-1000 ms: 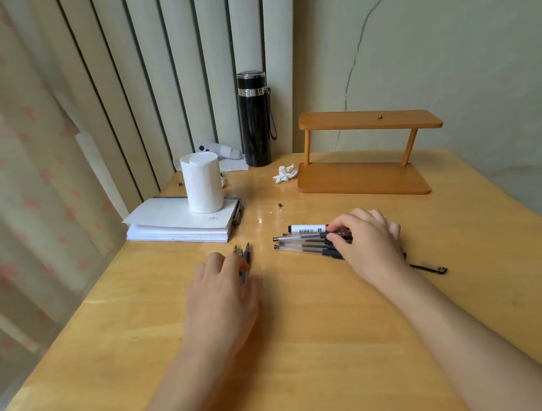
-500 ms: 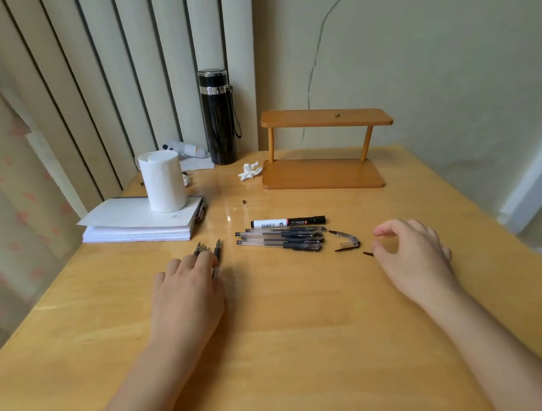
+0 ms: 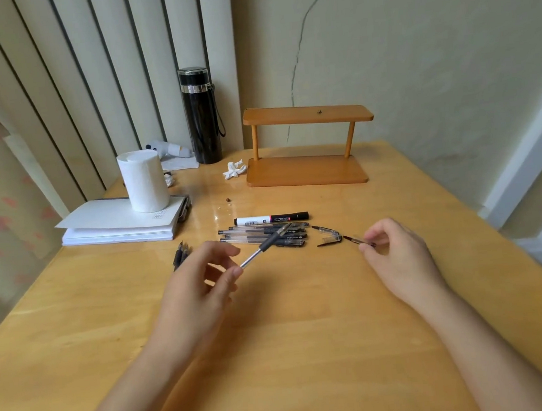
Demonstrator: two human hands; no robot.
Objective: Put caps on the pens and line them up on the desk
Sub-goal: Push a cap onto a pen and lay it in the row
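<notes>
The light wooden table (image 3: 308,349) carries everything; a white marker with a black cap (image 3: 271,219) lies at the far edge of a row of clear black-grip gel pens (image 3: 262,234); the left hand (image 3: 198,287) pinches one uncapped clear pen with a black grip (image 3: 265,245), raised aslant over the row; the right hand (image 3: 395,253) nips a small clear cap with a black clip (image 3: 359,241); two loose clear caps (image 3: 328,235) lie between pens and right hand.
</notes>
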